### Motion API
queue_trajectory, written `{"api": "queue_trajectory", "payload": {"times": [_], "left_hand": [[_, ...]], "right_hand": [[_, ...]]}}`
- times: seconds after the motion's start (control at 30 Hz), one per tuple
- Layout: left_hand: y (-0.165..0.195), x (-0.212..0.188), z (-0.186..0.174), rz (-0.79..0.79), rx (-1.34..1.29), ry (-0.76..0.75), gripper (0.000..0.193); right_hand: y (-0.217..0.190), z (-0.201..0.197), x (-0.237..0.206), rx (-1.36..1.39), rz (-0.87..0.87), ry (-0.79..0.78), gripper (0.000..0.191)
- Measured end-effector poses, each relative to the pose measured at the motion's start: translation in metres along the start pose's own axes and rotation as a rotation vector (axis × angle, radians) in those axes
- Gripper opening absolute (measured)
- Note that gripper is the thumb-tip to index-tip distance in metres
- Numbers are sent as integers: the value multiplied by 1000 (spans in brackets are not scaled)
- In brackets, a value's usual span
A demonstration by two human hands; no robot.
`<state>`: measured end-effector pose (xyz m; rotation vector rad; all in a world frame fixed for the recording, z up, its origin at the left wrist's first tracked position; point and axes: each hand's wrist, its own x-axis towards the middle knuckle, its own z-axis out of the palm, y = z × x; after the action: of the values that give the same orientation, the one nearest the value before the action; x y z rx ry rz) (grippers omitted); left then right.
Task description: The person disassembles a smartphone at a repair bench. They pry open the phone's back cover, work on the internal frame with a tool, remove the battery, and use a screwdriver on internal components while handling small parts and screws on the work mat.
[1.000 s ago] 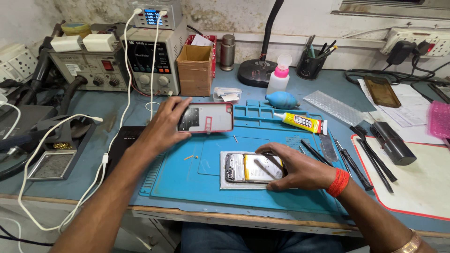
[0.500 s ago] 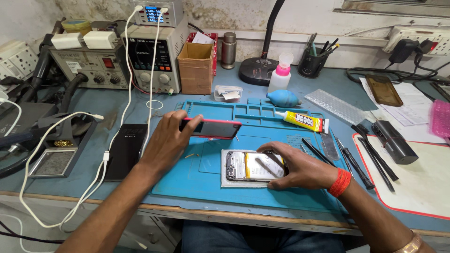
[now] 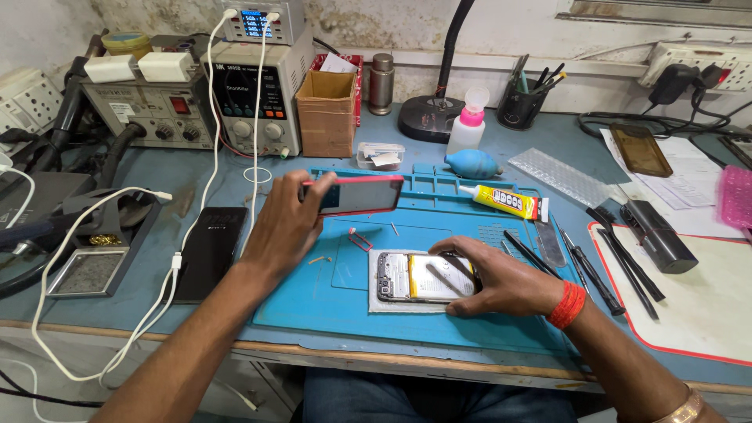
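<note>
Gripping a red-edged phone [image 3: 356, 194] — left hand [image 3: 283, 227] raised, fingers curled.

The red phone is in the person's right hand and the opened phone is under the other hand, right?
Not quite. The head view shows the red phone in the left hand; the right hand rests on the opened phone.

My right hand [image 3: 501, 283] covers the right end of the opened phone [image 3: 415, 277]. The pink pad [image 3: 736, 196] far right gets cut off, and the meter display [image 3: 253, 19] is too tiny to read.
</note>
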<state>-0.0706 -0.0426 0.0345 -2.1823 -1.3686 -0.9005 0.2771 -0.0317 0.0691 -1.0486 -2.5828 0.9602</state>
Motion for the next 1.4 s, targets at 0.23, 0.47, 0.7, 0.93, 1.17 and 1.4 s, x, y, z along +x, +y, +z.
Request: {"api": "queue_trajectory", "payload": {"times": [0.23, 0.47, 0.7, 0.93, 1.17, 1.4], "left_hand": [[-22, 30, 19, -367, -156, -335, 100], [-38, 38, 26, -380, -234, -444, 109], [-31, 15, 12, -336, -207, -239, 61], [-15, 4, 10, -223, -283, -460, 18], [-15, 5, 22, -222, -229, -474, 16], [11, 0, 14, -216, -297, -172, 13]], "right_hand": [[-2, 0, 0, -12, 50, -4, 83], [-3, -1, -1, 9, 96, -13, 84], [-1, -2, -3, 6, -18, 24, 78], [9, -4, -2, 10, -4, 132, 68], [56, -46, -19, -83, 11, 655, 33], [82, -66, -47, -33, 245, 670, 19]]}}
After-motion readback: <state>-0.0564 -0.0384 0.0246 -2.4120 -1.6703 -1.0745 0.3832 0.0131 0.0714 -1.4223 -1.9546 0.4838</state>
